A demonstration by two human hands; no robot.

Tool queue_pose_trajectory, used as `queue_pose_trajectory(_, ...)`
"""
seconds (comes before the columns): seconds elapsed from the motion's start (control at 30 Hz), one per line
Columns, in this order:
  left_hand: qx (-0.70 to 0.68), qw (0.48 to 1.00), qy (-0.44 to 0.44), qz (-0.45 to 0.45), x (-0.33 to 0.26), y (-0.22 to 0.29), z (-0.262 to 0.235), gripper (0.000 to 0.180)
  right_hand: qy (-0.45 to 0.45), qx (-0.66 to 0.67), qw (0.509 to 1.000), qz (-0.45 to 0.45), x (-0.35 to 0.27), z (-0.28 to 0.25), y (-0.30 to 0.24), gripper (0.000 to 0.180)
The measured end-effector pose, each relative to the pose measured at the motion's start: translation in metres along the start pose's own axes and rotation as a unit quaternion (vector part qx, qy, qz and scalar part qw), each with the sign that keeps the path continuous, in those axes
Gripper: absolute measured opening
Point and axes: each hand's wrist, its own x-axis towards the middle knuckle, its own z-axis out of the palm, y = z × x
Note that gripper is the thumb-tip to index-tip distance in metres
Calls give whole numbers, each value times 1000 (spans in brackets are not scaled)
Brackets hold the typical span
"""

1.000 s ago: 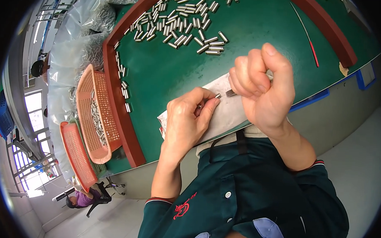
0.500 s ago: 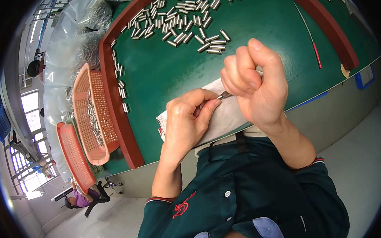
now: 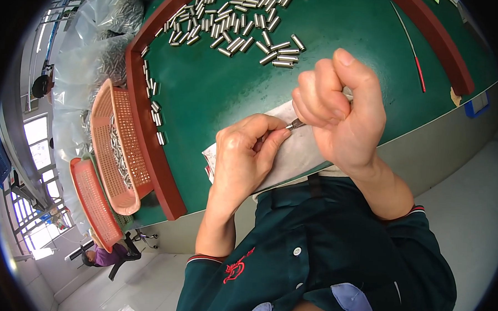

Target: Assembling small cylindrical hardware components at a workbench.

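Note:
My left hand [image 3: 246, 155] and my right hand [image 3: 340, 112] meet over a white sheet [image 3: 299, 152] at the near edge of a green table [image 3: 224, 93]. Between their fingertips sits a small metal cylinder [image 3: 293, 124]; the right hand's curled fingers pinch one end, while the left thumb and forefinger close at the other end. Several similar loose metal cylinders [image 3: 238, 21] are scattered on the green surface farther away.
A red-brown raised rim [image 3: 144, 128] borders the table. Two orange mesh baskets [image 3: 116, 144] with metal parts stand at the left, beside clear plastic bags [image 3: 106, 60]. A thin red-tipped rod [image 3: 412, 48] lies at the right. Another person [image 3: 103, 255] sits far below left.
Both hands have stayed together at the white sheet; the right hand has shifted slightly and the cylinder between the fingertips shows a bit more.

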Motion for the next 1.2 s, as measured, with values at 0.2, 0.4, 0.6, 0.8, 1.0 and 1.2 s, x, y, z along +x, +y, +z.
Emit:
queue_pose_trajectory(0.2,-9,1000,-1,1,1,0,0,8,3,-51,999,4,-1,5,-1,42)
queue_pose_trajectory(0.4,-11,1000,3,15,1,-1,-1,7,7,-62,998,-2,-1,5,0,41)
queue_pose_trajectory(0.6,-41,999,-13,-5,2,-3,-2,7,-11,-82,996,-13,-2,4,3,42)
queue_pose_trajectory(0.8,-37,999,-28,-9,5,-2,-5,8,-32,-119,992,-23,-6,5,6,44)
queue_pose_trajectory(1.0,-33,999,-22,-2,1,-1,-4,8,-22,-145,989,-30,-8,14,8,42)
queue_pose_trajectory(1.2,-26,1000,-4,5,0,2,3,8,20,-131,991,-33,-10,9,9,41)
